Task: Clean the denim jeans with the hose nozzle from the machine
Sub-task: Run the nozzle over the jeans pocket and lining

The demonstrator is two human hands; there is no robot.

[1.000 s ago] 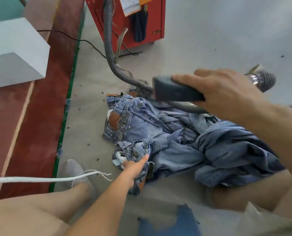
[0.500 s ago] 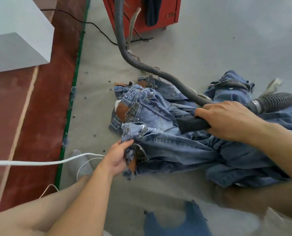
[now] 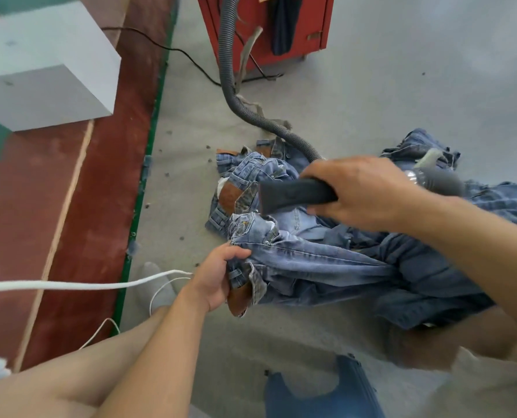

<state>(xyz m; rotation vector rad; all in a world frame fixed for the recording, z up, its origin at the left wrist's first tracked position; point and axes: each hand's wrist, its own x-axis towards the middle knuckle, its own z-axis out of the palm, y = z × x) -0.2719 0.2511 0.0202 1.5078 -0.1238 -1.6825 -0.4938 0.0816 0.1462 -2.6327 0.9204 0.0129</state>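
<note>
A pile of blue denim jeans (image 3: 326,260) lies crumpled on the grey floor, waistbands and brown leather patches at its left end. My left hand (image 3: 218,274) grips the waistband of the nearest pair at the pile's left edge. My right hand (image 3: 359,191) holds the dark grey hose nozzle (image 3: 293,194), whose flat mouth points left just over the waist area of the jeans. The ribbed grey hose (image 3: 236,98) runs from the red machine (image 3: 266,28) at the top down across the floor to the pile.
A white block (image 3: 46,67) sits on the red floor strip at the upper left. A white cord (image 3: 70,285) crosses from the left towards my left hand. A black cable (image 3: 176,52) trails to the machine. My bare legs and a grey sock (image 3: 157,285) are at the bottom.
My right hand has carried the nozzle left towards the jeans' waist. My left hand has closed on the waistband.
</note>
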